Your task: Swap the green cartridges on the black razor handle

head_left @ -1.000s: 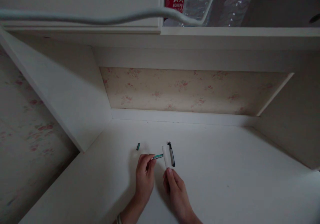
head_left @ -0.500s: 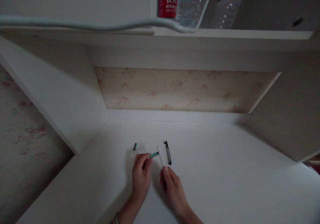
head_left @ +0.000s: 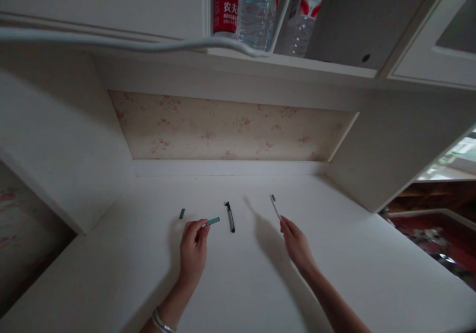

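My left hand [head_left: 194,248] pinches one end of a small green-and-dark razor cartridge [head_left: 212,221] above the white desktop. Well to the right, my right hand [head_left: 296,244] grips a thin white toothbrush [head_left: 275,206] by its handle, its dark bristle end pointing away from me. Between the hands a black-and-grey razor handle [head_left: 230,218] lies on the desk. A second small green-and-dark cartridge [head_left: 182,213] rests just beyond my left hand. The cartridge in my hand and the toothbrush are apart.
A white desktop [head_left: 245,288] stretches between side panels. Above it hangs a shelf with a red-labelled bottle [head_left: 225,16] and clear bottles [head_left: 256,21]. A white cable [head_left: 148,45] runs along the shelf front. Floral wallpaper [head_left: 223,130] covers the back.
My right hand has moved right with the toothbrush, away from the cartridge in my left hand. The brush's bristles now show. The head view has shifted right.
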Demonstrator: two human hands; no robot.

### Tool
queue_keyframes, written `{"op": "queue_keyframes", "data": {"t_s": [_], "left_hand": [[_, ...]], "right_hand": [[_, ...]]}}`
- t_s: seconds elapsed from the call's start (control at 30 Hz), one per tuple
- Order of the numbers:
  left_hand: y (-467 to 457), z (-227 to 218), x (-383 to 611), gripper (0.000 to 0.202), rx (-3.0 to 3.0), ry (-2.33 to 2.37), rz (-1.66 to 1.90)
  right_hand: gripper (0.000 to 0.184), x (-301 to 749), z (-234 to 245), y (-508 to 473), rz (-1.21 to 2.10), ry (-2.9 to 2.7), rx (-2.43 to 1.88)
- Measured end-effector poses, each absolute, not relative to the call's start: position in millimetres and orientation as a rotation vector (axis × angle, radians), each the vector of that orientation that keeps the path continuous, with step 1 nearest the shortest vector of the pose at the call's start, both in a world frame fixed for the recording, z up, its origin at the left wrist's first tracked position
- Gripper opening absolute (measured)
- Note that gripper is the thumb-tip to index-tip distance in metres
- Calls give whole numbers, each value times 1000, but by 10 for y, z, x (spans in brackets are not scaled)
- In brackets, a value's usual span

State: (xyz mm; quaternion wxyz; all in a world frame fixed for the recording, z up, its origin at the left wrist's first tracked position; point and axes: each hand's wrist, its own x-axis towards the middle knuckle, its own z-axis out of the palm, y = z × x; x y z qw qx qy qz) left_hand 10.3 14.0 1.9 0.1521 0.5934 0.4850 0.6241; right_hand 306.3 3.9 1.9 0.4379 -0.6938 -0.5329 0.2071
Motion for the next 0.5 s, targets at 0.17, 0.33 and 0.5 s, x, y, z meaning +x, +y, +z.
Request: {"op": "queue_keyframes", "data": {"t_s": [0.17, 0.33, 0.5], "left_hand": [[120, 39, 105, 21, 1718, 1401, 1791], [109, 43, 107, 24, 1715, 1418, 1764], [119, 39, 124, 25, 1712, 1428, 1740]], "right_hand": [[39, 3615, -20, 139, 295, -1451, -2071], [34, 3733, -13, 159, 121, -1552, -2310], [35, 3730, -61, 225, 7, -1602, -2400]]}}
